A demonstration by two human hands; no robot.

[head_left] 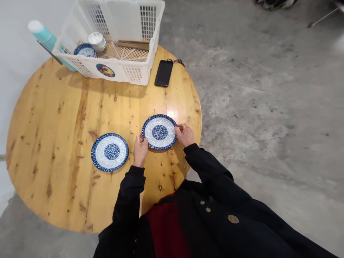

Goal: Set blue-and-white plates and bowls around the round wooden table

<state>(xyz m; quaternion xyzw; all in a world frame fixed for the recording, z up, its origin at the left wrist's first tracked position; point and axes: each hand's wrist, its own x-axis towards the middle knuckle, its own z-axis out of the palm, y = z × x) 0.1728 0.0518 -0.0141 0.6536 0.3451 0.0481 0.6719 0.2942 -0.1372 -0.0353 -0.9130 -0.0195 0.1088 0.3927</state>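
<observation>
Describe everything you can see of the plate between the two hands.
The plate is round, perhaps glazed ceramic, with a dark-blue patterned rim, pale band and blue-speckled centre. It looks whole, face up, roughly level. The left hand and right hand hold opposite edges; whether it touches the wooden table below is unclear.

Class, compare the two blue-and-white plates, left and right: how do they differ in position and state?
The right plate is gripped at its rim by the left hand and right hand, while the left plate lies untouched on the table. The right plate is nearer the phone; the left plate is farther from it. Both have a dark blue rim, pale ring and speckled blue centre, and face up.
</observation>
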